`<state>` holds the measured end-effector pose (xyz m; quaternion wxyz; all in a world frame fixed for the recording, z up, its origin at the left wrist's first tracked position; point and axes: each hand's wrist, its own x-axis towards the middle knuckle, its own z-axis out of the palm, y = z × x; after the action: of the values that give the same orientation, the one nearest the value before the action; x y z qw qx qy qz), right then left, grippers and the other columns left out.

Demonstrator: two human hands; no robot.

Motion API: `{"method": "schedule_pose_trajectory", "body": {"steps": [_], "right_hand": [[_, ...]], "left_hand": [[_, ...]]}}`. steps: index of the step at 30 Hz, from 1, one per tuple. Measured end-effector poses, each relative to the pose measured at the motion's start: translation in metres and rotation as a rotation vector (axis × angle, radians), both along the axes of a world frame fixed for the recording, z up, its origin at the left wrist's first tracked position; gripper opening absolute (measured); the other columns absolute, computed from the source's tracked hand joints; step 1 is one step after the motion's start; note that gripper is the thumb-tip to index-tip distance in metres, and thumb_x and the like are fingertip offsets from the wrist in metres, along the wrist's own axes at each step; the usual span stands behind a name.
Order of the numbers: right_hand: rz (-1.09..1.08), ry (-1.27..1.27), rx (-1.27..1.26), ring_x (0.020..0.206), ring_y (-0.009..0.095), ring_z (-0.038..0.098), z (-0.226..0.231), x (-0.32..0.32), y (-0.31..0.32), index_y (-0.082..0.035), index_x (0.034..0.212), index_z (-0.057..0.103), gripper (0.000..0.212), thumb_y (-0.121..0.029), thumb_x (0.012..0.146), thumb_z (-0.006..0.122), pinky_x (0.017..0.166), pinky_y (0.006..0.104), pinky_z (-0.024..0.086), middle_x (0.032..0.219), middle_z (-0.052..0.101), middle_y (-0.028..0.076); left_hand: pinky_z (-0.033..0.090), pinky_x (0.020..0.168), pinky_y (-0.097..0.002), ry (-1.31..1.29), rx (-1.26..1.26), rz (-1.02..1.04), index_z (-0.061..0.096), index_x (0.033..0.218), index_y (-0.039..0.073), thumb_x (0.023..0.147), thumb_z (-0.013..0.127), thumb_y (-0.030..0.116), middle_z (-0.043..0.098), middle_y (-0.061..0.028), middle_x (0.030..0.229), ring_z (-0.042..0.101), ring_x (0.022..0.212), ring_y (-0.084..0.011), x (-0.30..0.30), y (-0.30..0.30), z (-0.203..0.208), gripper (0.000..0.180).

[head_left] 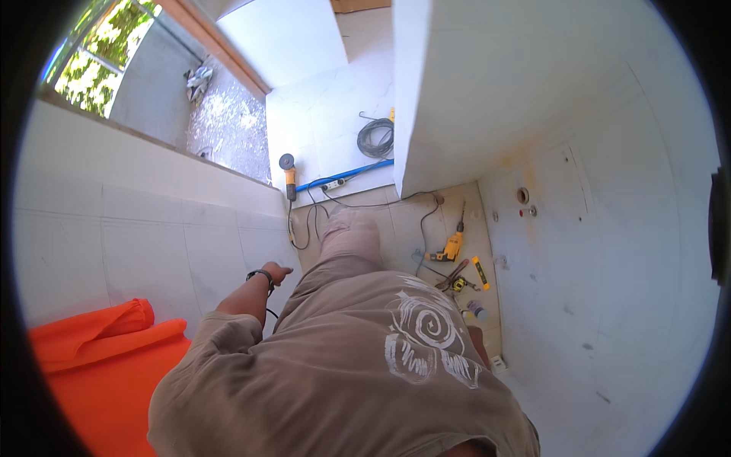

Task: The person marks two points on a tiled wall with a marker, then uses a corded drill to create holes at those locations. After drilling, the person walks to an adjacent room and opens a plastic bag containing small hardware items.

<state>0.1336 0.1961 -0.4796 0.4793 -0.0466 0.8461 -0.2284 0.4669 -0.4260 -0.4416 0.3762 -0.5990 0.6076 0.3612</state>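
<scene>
My left hand [279, 273] is low beside the tiled wall on the left, with a dark band round the wrist. Its fingers look curled together, and whatever they may hold is hidden. A short piece of black cord [272, 313] shows below that wrist. My right hand is out of sight behind my body; only a bit of the arm [479, 346] shows past the shirt. On the floor to the right lie a yellow drill [451, 247] with a long bit, pliers [454, 274], a tape measure [459, 285] and a yellow-and-black level [480, 273].
An angle grinder [289, 177] stands by the doorway, near a blue pipe [343, 174], a power strip [333, 184] and a coiled cable [375, 138]. Cords cross the floor ahead. Orange cloth [114, 365] lies at left. The right wall has a pipe hole [522, 196].
</scene>
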Motion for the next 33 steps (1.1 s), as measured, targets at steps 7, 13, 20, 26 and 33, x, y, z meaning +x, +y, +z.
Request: {"method": "schedule_pose_trajectory", "body": {"steps": [7,13,20,26,33], "right_hand": [[0.284,0.071,0.008,0.104,0.032,0.074,-0.031,-0.1,-0.213,-0.004,0.108,0.075,0.029,-0.028,0.094,0.066,0.09,0.045,0.057,0.102,0.077,0.02],[0.322,-0.018,0.097,0.114,0.037,0.071,0.033,-0.126,-0.465,-0.003,0.125,0.073,0.047,-0.035,0.091,0.071,0.101,0.0423,0.054,0.124,0.072,0.026],[0.341,0.343,-0.147,0.112,0.038,0.072,0.113,-0.156,-0.642,-0.001,0.126,0.07,0.047,-0.032,0.091,0.071,0.1,0.0432,0.055,0.12,0.073,0.025],[0.341,0.43,-0.136,0.11,0.038,0.071,0.117,-0.209,-0.719,0.0,0.122,0.071,0.046,-0.035,0.09,0.07,0.099,0.0452,0.055,0.119,0.073,0.025],[0.312,0.265,0.064,0.109,0.04,0.071,0.002,-0.287,-0.775,0.001,0.106,0.076,0.036,-0.028,0.088,0.064,0.097,0.0465,0.055,0.117,0.073,0.026]], "left_hand": [[0.053,0.101,-0.0429,0.416,-0.208,0.147,0.064,0.13,-0.007,0.088,0.075,0.055,0.072,-0.0267,0.123,0.068,0.116,-0.038,-0.052,-0.078,-0.026,0.076],[0.054,0.096,-0.041,0.439,-0.115,0.224,0.062,0.133,-0.008,0.089,0.077,0.052,0.071,-0.0259,0.124,0.069,0.11,-0.032,-0.053,-0.169,-0.056,0.076],[0.06,0.079,-0.0369,0.465,-0.243,0.25,0.057,0.137,-0.01,0.092,0.077,0.045,0.072,-0.0238,0.116,0.075,0.087,-0.0251,-0.049,-0.313,-0.035,0.074],[0.059,0.079,-0.0399,0.641,-0.145,0.668,0.05,0.145,-0.005,0.096,0.073,0.043,0.067,-0.0207,0.126,0.072,0.102,-0.0293,-0.085,-0.394,0.019,0.071],[0.059,0.087,-0.0465,0.613,-0.03,0.77,0.05,0.143,-0.003,0.098,0.069,0.043,0.065,-0.019,0.127,0.07,0.105,-0.0324,-0.127,-0.461,0.025,0.067]]}}
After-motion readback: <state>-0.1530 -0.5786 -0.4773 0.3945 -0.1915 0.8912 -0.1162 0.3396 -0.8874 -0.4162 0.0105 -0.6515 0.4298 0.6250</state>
